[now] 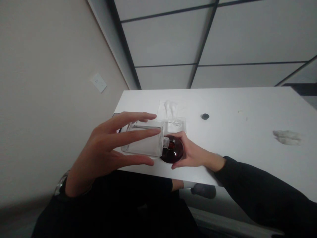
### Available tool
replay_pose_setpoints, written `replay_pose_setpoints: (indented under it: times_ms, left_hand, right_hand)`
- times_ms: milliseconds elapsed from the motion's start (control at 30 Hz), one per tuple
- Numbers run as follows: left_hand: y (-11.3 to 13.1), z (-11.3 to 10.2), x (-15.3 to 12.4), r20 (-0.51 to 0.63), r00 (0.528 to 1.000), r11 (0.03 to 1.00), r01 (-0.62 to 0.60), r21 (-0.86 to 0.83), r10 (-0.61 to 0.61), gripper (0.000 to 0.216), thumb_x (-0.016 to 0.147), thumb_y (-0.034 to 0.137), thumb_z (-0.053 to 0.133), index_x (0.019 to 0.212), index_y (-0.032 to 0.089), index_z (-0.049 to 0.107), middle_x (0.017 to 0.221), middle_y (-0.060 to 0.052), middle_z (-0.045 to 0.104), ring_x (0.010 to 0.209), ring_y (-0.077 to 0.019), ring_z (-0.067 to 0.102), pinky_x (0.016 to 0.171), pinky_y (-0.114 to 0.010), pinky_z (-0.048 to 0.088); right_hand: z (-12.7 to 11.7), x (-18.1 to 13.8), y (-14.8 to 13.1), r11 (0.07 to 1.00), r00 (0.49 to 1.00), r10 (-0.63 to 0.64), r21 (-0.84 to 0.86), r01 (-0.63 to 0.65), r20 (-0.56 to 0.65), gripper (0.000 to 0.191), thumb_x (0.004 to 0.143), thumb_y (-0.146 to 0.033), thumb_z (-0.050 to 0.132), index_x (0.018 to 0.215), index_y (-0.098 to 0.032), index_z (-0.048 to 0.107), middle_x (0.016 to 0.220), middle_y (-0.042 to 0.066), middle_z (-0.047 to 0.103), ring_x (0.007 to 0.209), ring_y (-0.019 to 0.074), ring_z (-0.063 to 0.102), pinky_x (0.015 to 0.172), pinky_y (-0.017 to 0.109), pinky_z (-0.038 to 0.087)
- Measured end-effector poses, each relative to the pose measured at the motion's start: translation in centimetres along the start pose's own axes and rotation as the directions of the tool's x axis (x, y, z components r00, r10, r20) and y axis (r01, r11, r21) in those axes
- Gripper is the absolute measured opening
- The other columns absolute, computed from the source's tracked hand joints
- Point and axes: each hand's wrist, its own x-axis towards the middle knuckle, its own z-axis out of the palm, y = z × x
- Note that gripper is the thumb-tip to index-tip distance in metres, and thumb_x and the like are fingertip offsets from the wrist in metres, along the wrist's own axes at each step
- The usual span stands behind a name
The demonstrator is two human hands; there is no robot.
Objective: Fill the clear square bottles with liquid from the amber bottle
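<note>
The left hand grips (pixel 105 142) a clear, boxy bottle (pixel 145 143), tipped sideways, its threaded neck at the mouth of a glossy, rounded brown bottle (pixel 170 157) that the right hand (pixel 192 152) clasps, over the smooth white table (pixel 237 148). Farther right: a dark disc (pixel 205 116), a crumpled wipe (pixel 287 137).

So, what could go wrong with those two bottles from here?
The clear bottle is tipped, its neck right by the mouth of the dark bottle; any liquid coming out might miss and dribble. The left hand grips smooth-looking sides with spread fingers, so it could slip. And the dark bottle appears close to the front edge of the table; a knock might send it over.
</note>
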Motion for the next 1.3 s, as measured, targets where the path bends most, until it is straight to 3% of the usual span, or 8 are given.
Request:
replay_pose_setpoints:
  times_ms: [667, 1300]
  left_hand:
    - [0.4, -0.4, 0.7, 0.045, 0.999, 0.999, 0.01, -0.031, -0.009, 0.036, 0.093, 0.054, 0.078, 0.123, 0.034, 0.075, 0.142, -0.003, 0.074, 0.126, -0.0265, 0.074, 0.111, -0.039, 0.06]
    - [0.7, -0.5, 1.1, 0.048, 0.999, 1.0, 0.005, -0.015, -0.005, 0.035, 0.094, 0.05, 0.078, 0.125, 0.036, 0.074, 0.145, -0.002, 0.072, 0.126, -0.0263, 0.074, 0.112, -0.04, 0.061]
  right_hand:
    - [-0.2, 0.4, -0.6, 1.0, 1.0, -0.009, 0.015, 0.009, 0.015, 0.092, 0.078, -0.057, 0.092, 0.144, -0.027, 0.035, 0.15, 0.02, 0.06, 0.138, 0.0377, 0.064, 0.115, 0.062, 0.051]
    - [-0.2, 0.4, -0.8, 1.0, 1.0, -0.005, -0.001, 0.005, 0.012, 0.092, 0.079, -0.062, 0.09, 0.143, -0.026, 0.035, 0.148, 0.021, 0.061, 0.137, 0.0373, 0.064, 0.113, 0.061, 0.052]
